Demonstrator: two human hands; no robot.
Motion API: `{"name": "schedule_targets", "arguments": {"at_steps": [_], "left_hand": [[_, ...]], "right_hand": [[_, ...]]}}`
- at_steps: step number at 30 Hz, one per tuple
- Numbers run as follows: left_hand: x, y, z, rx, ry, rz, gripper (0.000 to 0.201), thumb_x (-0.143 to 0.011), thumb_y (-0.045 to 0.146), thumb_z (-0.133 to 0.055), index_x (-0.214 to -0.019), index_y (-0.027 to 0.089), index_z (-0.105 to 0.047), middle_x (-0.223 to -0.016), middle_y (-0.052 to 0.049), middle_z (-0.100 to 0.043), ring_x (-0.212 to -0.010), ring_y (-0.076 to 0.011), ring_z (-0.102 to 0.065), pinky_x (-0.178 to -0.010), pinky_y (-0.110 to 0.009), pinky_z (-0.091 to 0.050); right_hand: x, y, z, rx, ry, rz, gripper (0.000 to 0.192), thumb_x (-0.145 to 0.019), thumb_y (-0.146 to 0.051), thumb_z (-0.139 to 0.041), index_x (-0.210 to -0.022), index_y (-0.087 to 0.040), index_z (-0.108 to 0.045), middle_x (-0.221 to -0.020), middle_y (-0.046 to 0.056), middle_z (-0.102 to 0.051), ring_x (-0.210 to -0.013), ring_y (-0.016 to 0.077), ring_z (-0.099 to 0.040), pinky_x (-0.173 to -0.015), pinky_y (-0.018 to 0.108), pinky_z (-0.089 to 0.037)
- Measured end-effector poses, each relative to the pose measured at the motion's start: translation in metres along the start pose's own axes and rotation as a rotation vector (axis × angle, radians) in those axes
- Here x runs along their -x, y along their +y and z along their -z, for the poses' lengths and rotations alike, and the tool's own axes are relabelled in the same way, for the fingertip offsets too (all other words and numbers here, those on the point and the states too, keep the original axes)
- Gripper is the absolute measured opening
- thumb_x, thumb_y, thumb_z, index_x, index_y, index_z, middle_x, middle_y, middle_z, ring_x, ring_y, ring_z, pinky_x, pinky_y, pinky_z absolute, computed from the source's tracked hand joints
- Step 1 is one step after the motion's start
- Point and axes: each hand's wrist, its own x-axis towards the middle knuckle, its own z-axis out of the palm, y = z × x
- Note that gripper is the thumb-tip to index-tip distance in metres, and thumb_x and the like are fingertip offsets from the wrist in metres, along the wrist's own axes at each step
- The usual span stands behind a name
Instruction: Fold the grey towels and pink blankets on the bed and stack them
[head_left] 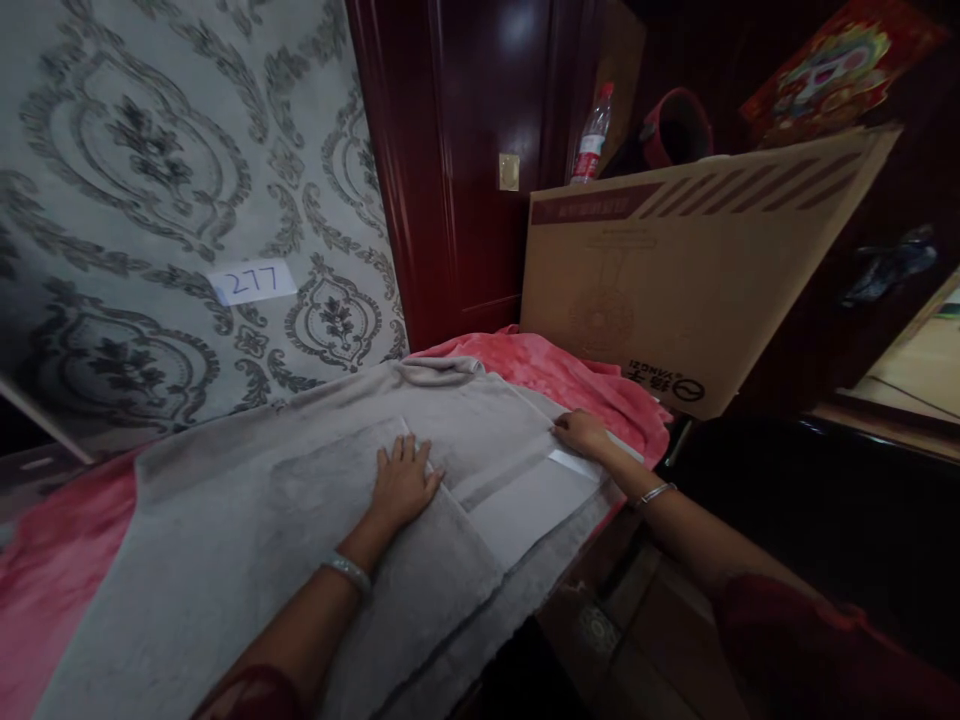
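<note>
A large grey plush fabric (202, 540) lies spread over the surface, with one part folded over in front of me. My left hand (405, 485) rests flat on that folded part, fingers spread near its edge. To its right, a smooth white sheet (517, 515) lies partly under the fold, with a shiny white strip (574, 464) on it. My right hand (583, 435) is closed at the far side of the sheet, its fingertips pinching the grey fabric there. Part of its grip is hidden.
A pink plush blanket (540, 360) lies beneath the grey fabric. Behind stands a large cardboard box (637, 290), with a red-capped plastic bottle (592, 140) behind its top edge. A patterned wall (150, 200) bearing a "277" label (253, 282) rises at left.
</note>
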Motion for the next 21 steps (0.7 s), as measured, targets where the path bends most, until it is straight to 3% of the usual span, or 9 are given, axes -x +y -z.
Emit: {"name": "schedule_targets", "arguments": {"at_steps": [3,10,16,21], "left_hand": [[0.004,0.001,-0.009,-0.033,0.009,-0.007,0.066,-0.099,0.052,-0.034,-0.153,0.016,-0.043,-0.161,-0.02,-0.035,-0.151,-0.0382,-0.029,-0.119,-0.062,-0.025],[0.004,0.001,-0.002,-0.048,0.005,-0.01,0.065,-0.1,0.05,-0.032,-0.153,0.014,-0.043,-0.161,-0.021,-0.035,-0.15,-0.0388,-0.03,-0.118,-0.062,-0.026],[0.005,0.0,-0.004,-0.022,0.022,-0.015,0.063,-0.1,0.049,-0.033,-0.152,0.015,-0.045,-0.16,-0.021,-0.037,-0.15,-0.0391,-0.03,-0.118,-0.063,-0.027],[0.004,-0.002,-0.007,-0.001,0.042,-0.024,0.062,-0.1,0.05,-0.035,-0.152,0.016,-0.046,-0.16,-0.021,-0.038,-0.149,-0.0392,-0.031,-0.118,-0.063,-0.027]], "right_hand": [[-0.001,-0.001,0.0,0.037,-0.025,0.019,0.039,-0.091,-0.033,-0.058,-0.121,-0.013,-0.072,-0.125,0.017,-0.069,-0.11,0.0251,-0.066,-0.089,0.029,-0.047],[0.005,-0.015,0.008,0.057,-0.042,0.009,0.036,-0.088,-0.025,-0.059,-0.12,-0.011,-0.071,-0.127,0.021,-0.066,-0.119,0.029,-0.062,-0.096,0.034,-0.045],[-0.005,-0.016,0.022,-0.068,-0.127,-0.078,0.027,-0.088,-0.022,-0.061,-0.11,-0.014,-0.075,-0.112,0.012,-0.074,-0.097,0.0206,-0.069,-0.077,0.025,-0.049],[-0.002,-0.011,0.027,-0.188,-0.122,-0.094,0.038,-0.086,-0.023,-0.064,-0.123,-0.016,-0.071,-0.12,0.011,-0.072,-0.106,0.0217,-0.067,-0.084,0.026,-0.05]]}}
